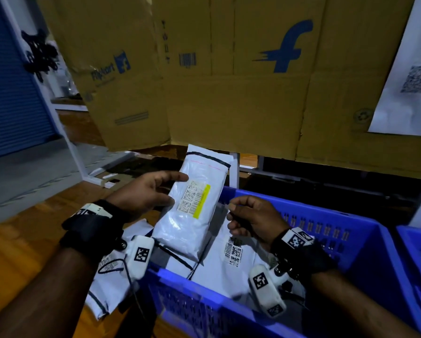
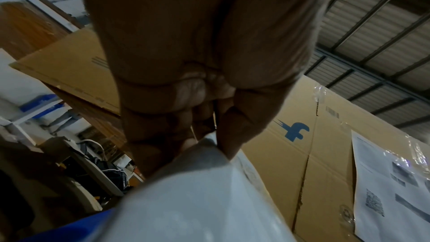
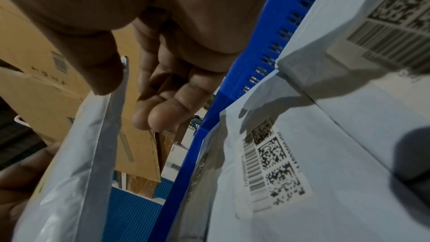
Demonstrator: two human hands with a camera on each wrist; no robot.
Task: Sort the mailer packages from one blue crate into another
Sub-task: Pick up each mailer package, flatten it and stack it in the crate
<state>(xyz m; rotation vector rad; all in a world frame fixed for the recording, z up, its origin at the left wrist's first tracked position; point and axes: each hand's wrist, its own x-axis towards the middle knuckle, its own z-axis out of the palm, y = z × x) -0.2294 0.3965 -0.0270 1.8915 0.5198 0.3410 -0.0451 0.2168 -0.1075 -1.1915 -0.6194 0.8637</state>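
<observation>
A white mailer (image 1: pixel 194 215) with a yellow-striped barcode label is held up, tilted, over the near blue crate (image 1: pixel 338 240). My left hand (image 1: pixel 170 189) grips its left edge, thumb on the front and fingers behind; the left wrist view shows the fingers (image 2: pixel 228 132) closing on the mailer (image 2: pixel 197 200). My right hand (image 1: pixel 230 212) hovers at the mailer's right edge with loosely curled fingers. In the right wrist view its thumb (image 3: pixel 100 73) touches the side seam of the mailer (image 3: pixel 76 163) and the fingers stay apart. Several labelled mailers (image 1: pixel 229 262) lie in the crate (image 3: pixel 256 62).
More white mailers (image 1: pixel 107 284) lie on the wooden table left of the crate. A second blue crate (image 1: pixel 419 252) shows at the right edge. A large cardboard box (image 1: pixel 229 81) stands close behind, with a printed sheet (image 1: pixel 411 69) taped on its right.
</observation>
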